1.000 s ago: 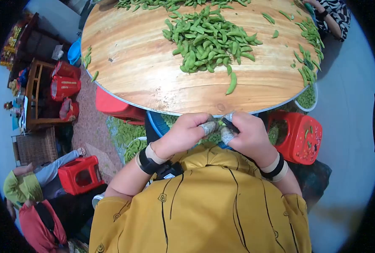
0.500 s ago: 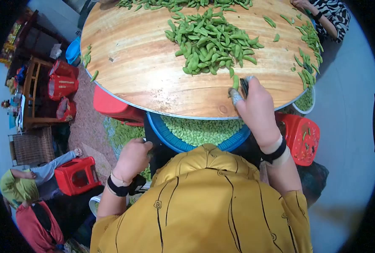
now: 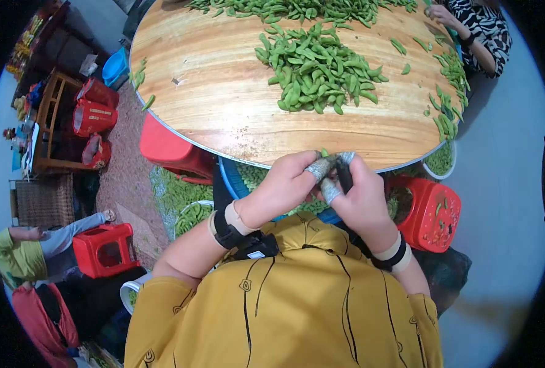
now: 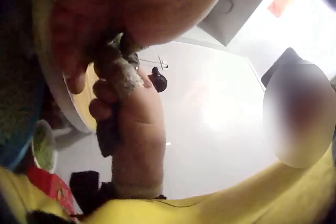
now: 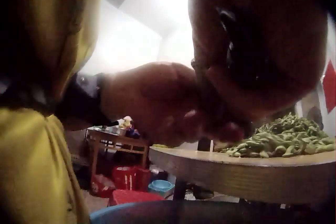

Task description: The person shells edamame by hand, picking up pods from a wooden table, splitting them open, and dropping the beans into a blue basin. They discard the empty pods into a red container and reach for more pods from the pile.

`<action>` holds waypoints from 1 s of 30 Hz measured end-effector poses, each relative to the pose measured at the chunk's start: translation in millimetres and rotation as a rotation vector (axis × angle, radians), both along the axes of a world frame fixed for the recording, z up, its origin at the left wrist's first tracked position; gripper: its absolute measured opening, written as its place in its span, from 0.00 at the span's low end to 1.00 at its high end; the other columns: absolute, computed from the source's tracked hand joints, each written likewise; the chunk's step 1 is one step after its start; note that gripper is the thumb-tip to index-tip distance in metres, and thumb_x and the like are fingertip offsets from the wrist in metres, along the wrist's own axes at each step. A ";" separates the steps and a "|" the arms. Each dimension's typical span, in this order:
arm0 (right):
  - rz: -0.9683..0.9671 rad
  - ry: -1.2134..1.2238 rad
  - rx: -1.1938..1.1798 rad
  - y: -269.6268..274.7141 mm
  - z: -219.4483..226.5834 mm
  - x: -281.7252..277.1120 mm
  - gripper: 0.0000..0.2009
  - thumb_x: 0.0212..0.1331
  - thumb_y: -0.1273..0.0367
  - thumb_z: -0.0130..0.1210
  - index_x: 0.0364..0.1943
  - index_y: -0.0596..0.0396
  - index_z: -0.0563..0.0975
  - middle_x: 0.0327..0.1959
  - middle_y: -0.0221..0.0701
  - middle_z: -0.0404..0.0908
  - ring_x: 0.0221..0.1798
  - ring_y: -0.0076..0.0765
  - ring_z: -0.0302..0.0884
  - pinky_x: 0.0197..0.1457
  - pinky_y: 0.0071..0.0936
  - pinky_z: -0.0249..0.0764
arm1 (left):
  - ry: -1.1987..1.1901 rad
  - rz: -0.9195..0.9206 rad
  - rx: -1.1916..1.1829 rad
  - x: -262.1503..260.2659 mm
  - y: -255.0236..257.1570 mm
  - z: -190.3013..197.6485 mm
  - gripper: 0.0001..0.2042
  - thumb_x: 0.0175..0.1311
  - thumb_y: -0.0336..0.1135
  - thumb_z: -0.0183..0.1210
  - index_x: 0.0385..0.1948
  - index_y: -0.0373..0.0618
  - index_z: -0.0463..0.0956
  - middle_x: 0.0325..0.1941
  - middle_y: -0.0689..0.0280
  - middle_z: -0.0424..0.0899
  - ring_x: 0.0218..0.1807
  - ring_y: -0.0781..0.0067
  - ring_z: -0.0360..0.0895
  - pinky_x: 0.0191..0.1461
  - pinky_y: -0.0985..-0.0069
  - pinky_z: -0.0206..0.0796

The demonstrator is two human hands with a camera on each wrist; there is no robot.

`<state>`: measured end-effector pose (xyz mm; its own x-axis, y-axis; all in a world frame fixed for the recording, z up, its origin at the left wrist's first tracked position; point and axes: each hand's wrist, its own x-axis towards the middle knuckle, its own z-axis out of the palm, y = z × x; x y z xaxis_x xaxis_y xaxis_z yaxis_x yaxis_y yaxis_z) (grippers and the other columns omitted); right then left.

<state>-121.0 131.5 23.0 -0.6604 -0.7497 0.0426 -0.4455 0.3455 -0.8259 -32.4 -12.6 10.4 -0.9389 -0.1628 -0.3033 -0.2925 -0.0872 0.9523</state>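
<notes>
At the table's near edge both hands meet over a blue basin (image 3: 228, 176) of shelled green beans. My left hand (image 3: 284, 187) pinches a green bean pod (image 3: 324, 152); only the pod's tip shows between the fingers. In my right hand (image 3: 364, 199) is a small black tool (image 3: 345, 175), gripped against the palm; its working end is hidden. Grey tape wraps fingers of both hands. A heap of bean pods (image 3: 321, 70) lies ahead on the round wooden table (image 3: 223, 116). In the left wrist view, the taped thumb of the right hand (image 4: 139, 119) reaches up to the left hand.
Red stools stand left (image 3: 168, 147) and right (image 3: 441, 214) of my knees. A white bucket (image 3: 449, 172) of beans is under the table's right edge. Another person's hand (image 3: 444, 17) works at the far right. More pods (image 3: 309, 7) lie at the back.
My right hand reached onto the table, took a single pod near the heap and came back to the edge. The left hand dropped away left, then returned to meet it.
</notes>
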 end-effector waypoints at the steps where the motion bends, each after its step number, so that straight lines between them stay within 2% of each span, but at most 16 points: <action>1: 0.043 0.015 -0.039 3.1 -2.1 0.2 0.14 0.49 0.73 0.58 0.41 0.61 0.72 0.31 0.44 0.79 0.33 0.45 0.80 0.38 0.34 0.74 | -0.002 -0.002 -0.015 -1.5 0.7 1.2 0.09 0.67 0.31 0.47 0.38 0.41 0.76 0.28 0.71 0.77 0.26 0.85 0.72 0.29 0.84 0.66; 3: 0.084 0.024 -0.080 8.0 -5.4 -0.6 0.15 0.50 0.73 0.57 0.43 0.61 0.72 0.32 0.43 0.80 0.34 0.43 0.80 0.39 0.33 0.75 | 0.005 0.030 0.030 0.7 4.0 -0.7 0.09 0.67 0.31 0.47 0.39 0.41 0.76 0.28 0.72 0.77 0.25 0.86 0.70 0.29 0.85 0.64; 5: 0.023 -0.202 -0.183 10.4 -8.7 -0.9 0.16 0.55 0.75 0.53 0.49 0.63 0.71 0.34 0.42 0.81 0.36 0.37 0.81 0.41 0.30 0.75 | 0.003 0.064 0.073 3.7 4.3 -1.0 0.09 0.67 0.32 0.48 0.40 0.41 0.76 0.27 0.74 0.76 0.25 0.87 0.69 0.28 0.86 0.63; 10: 0.159 -0.268 -0.137 12.4 9.4 -11.5 0.17 0.58 0.77 0.48 0.53 0.64 0.69 0.34 0.39 0.81 0.36 0.30 0.80 0.41 0.25 0.74 | -0.001 0.065 -0.092 11.1 -0.8 1.1 0.09 0.67 0.31 0.50 0.43 0.41 0.76 0.27 0.77 0.75 0.26 0.89 0.64 0.28 0.87 0.58; 13: 0.183 -0.459 -0.080 13.4 14.6 -13.3 0.18 0.57 0.77 0.46 0.54 0.63 0.68 0.33 0.37 0.80 0.35 0.28 0.79 0.41 0.25 0.74 | 0.020 0.038 -0.133 9.3 -0.3 -1.6 0.09 0.67 0.31 0.50 0.43 0.41 0.76 0.26 0.77 0.74 0.25 0.90 0.63 0.27 0.87 0.56; 16: 0.175 -0.519 -0.071 16.1 14.0 -18.6 0.20 0.58 0.77 0.45 0.56 0.60 0.68 0.32 0.31 0.78 0.29 0.23 0.75 0.34 0.20 0.73 | 0.103 0.058 -0.250 7.6 2.0 -6.3 0.08 0.67 0.31 0.50 0.42 0.41 0.76 0.25 0.77 0.73 0.24 0.90 0.62 0.27 0.87 0.55; 17: 0.183 -0.707 -0.102 17.7 15.1 -21.5 0.20 0.58 0.77 0.44 0.58 0.58 0.67 0.31 0.28 0.77 0.26 0.19 0.72 0.30 0.18 0.70 | 0.104 0.052 -0.252 6.9 2.3 -4.8 0.08 0.67 0.31 0.50 0.42 0.41 0.76 0.25 0.77 0.73 0.24 0.90 0.62 0.27 0.87 0.55; 18: 0.189 -0.899 -0.131 19.6 15.4 -21.9 0.21 0.59 0.77 0.44 0.59 0.56 0.67 0.31 0.26 0.76 0.24 0.16 0.69 0.26 0.15 0.67 | 0.063 0.063 -0.134 7.1 3.7 2.0 0.08 0.67 0.31 0.51 0.42 0.41 0.76 0.24 0.77 0.72 0.25 0.89 0.63 0.27 0.86 0.56; 19: 0.185 -0.899 -0.134 19.9 14.8 -22.1 0.21 0.59 0.77 0.44 0.59 0.56 0.67 0.31 0.26 0.76 0.24 0.16 0.69 0.26 0.15 0.67 | 0.024 0.076 -0.019 6.5 3.7 5.7 0.08 0.67 0.31 0.51 0.42 0.40 0.76 0.24 0.78 0.71 0.26 0.88 0.64 0.27 0.85 0.57; 21: 0.189 -0.938 -0.197 20.8 12.7 -22.3 0.22 0.60 0.76 0.43 0.60 0.53 0.67 0.30 0.23 0.75 0.20 0.11 0.61 0.21 0.10 0.59 | 0.046 0.071 -0.037 6.2 3.7 3.9 0.08 0.66 0.31 0.52 0.42 0.40 0.76 0.23 0.77 0.71 0.26 0.87 0.65 0.27 0.84 0.58; 23: 0.164 -0.987 -0.201 20.8 11.2 -23.0 0.21 0.61 0.76 0.43 0.60 0.52 0.67 0.30 0.23 0.74 0.19 0.11 0.60 0.20 0.10 0.58 | 0.069 0.068 -0.053 4.2 3.1 -1.4 0.08 0.66 0.32 0.52 0.42 0.40 0.76 0.23 0.76 0.70 0.26 0.86 0.66 0.27 0.84 0.58; 25: 0.138 -1.037 -0.207 19.4 9.6 -22.9 0.21 0.61 0.76 0.42 0.60 0.51 0.67 0.29 0.22 0.74 0.19 0.11 0.59 0.20 0.10 0.58 | 0.510 0.099 -0.937 1.2 1.0 -7.6 0.08 0.67 0.33 0.52 0.40 0.41 0.76 0.22 0.73 0.72 0.25 0.85 0.68 0.27 0.84 0.58; 26: 0.125 -1.070 -0.201 18.0 8.5 -22.7 0.20 0.61 0.76 0.43 0.59 0.51 0.68 0.29 0.22 0.74 0.19 0.10 0.58 0.20 0.10 0.56 | 0.511 0.094 -0.936 2.7 2.1 -7.5 0.08 0.67 0.33 0.52 0.40 0.41 0.76 0.22 0.73 0.72 0.25 0.85 0.68 0.27 0.84 0.58; 28: 0.106 -1.105 -0.197 17.9 7.6 -24.6 0.20 0.62 0.75 0.43 0.59 0.50 0.69 0.28 0.22 0.73 0.18 0.10 0.58 0.20 0.10 0.55 | 0.432 0.035 -1.111 7.3 6.1 1.1 0.06 0.67 0.32 0.52 0.37 0.41 0.75 0.24 0.70 0.75 0.24 0.83 0.69 0.27 0.83 0.60; 29: 0.115 -1.194 -0.200 18.8 7.1 -25.9 0.19 0.62 0.75 0.43 0.58 0.50 0.69 0.28 0.22 0.73 0.18 0.10 0.58 0.19 0.10 0.55 | 0.430 0.029 -1.108 8.2 2.7 4.7 0.06 0.67 0.32 0.52 0.37 0.41 0.75 0.24 0.70 0.75 0.24 0.83 0.69 0.27 0.83 0.60; 30: 0.127 -1.282 -0.202 19.1 6.9 -26.7 0.19 0.62 0.75 0.43 0.57 0.51 0.70 0.28 0.22 0.72 0.18 0.10 0.58 0.19 0.10 0.56 | 0.178 0.015 -0.420 8.7 -3.9 8.3 0.06 0.66 0.32 0.52 0.38 0.40 0.75 0.26 0.70 0.76 0.24 0.82 0.70 0.27 0.81 0.62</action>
